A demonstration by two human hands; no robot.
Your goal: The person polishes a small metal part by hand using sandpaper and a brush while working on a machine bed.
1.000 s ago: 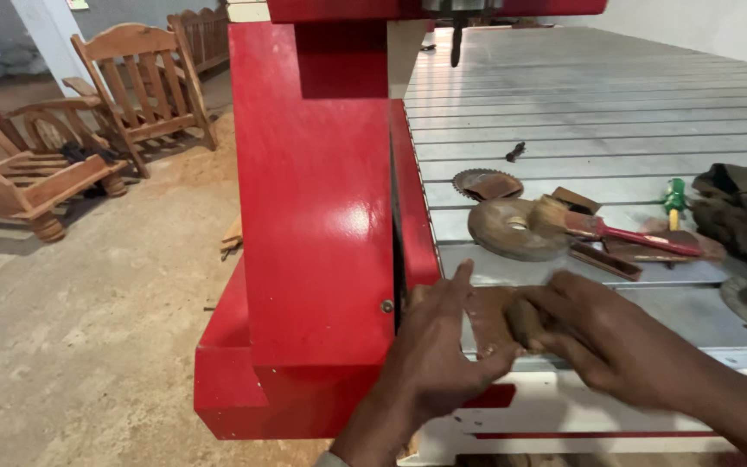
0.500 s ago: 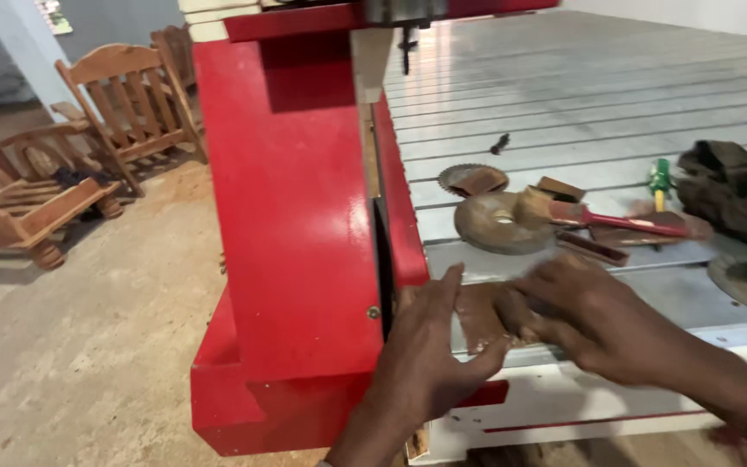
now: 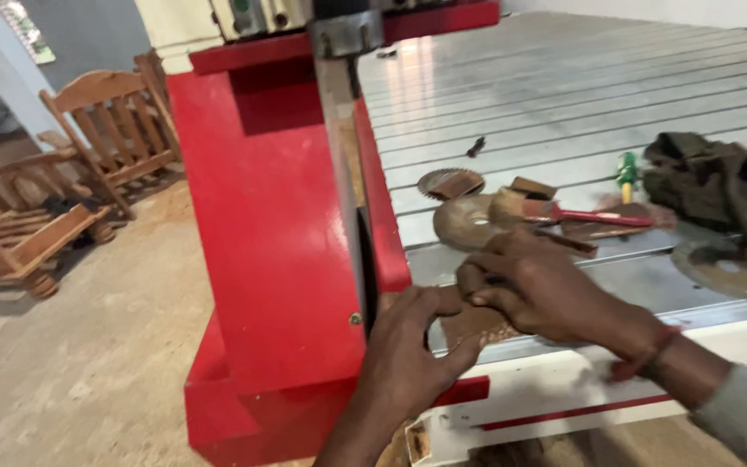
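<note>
Since the earlier frame both hands are seen shifted left; a flat brown wood piece is pinned on the near table edge, left hand fingers pressed flat together, right hand fingers curled on it, apparently for steadying.

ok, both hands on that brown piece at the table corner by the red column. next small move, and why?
Probably lift the brown piece slightly off the table edge. The left hand props it from below and the right hand presses on top, so it is pinned flat between them, close against the red column.
</note>
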